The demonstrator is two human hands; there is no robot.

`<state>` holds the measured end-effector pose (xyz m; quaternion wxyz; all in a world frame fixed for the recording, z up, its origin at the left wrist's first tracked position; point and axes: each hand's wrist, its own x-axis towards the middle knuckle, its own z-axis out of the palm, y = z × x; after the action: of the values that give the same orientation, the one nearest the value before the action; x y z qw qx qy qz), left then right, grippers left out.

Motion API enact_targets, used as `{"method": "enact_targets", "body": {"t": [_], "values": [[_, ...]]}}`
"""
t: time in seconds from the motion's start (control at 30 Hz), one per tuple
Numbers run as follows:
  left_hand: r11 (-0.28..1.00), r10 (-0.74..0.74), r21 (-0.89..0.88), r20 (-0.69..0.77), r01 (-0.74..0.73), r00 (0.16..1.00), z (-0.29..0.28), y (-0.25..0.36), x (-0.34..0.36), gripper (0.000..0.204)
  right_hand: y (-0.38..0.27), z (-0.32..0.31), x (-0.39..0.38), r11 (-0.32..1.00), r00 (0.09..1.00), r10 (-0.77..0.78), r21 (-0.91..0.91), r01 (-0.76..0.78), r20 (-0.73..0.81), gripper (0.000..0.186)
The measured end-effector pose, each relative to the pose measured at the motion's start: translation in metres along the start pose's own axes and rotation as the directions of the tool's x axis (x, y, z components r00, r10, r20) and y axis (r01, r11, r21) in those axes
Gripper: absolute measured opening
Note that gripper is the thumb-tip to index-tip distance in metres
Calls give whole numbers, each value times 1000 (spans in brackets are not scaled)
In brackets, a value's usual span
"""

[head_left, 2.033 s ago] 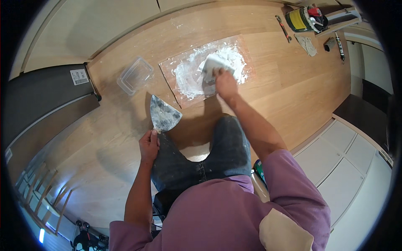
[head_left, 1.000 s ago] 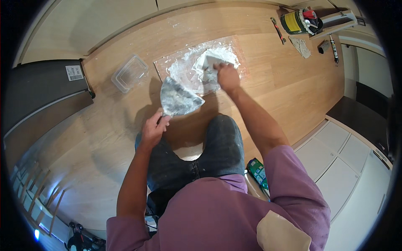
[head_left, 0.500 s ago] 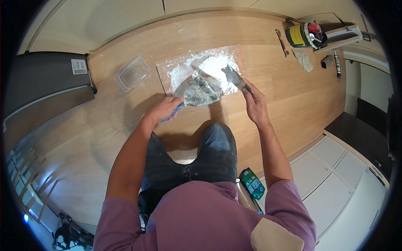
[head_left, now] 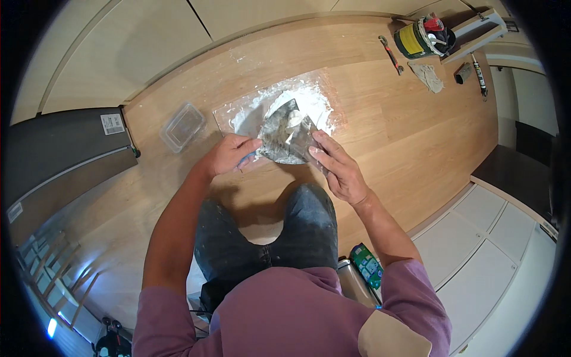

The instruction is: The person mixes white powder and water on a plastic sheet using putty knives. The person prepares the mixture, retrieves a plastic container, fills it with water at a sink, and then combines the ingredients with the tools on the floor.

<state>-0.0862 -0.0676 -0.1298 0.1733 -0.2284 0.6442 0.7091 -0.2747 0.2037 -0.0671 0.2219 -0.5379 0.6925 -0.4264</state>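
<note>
My left hand (head_left: 231,156) is closed round the blue handle of a trowel. The trowel's broad grey blade (head_left: 275,132) is tilted over the board, smeared and carrying a dab of white paste. In my right hand (head_left: 342,169) is a putty knife (head_left: 303,141) with a flat metal blade. That blade lies against the trowel's face, beside the dab; my fingers cover its near end. White paste (head_left: 315,104) is spread thickly over a thin, see-through-looking board (head_left: 223,114) on the wood floor. The trowel hides part of the paste.
A clear plastic tub (head_left: 183,127) sits left of the board. Far right are a bucket with a yellow label (head_left: 409,40), a red-and-black tool (head_left: 391,55), a rag (head_left: 426,76) and a cartridge tube (head_left: 479,77). A green pack (head_left: 367,265) lies near my right side.
The putty knife has moved left and nearer, from the paste onto the trowel blade. A white dab now shows on the trowel. The whole view has shifted slightly.
</note>
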Motion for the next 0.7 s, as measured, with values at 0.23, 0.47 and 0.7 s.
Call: {"method": "enact_targets", "body": {"t": [0.23, 0.47, 0.7], "values": [[997, 66, -35, -75, -69, 995, 6, -17, -15, 49, 29, 3, -12, 972, 999, 34, -234, -31, 9, 61], [966, 214, 193, -212, -174, 954, 28, -19, -36, 39, 152, 10, -55, 559, 549, 815, 500, -662, -185, 20], [992, 45, 125, -309, -6, 950, 44, -56, -86, 36, 226, 21, -59, 305, 387, 922, 671, -676, -30, 23]]}}
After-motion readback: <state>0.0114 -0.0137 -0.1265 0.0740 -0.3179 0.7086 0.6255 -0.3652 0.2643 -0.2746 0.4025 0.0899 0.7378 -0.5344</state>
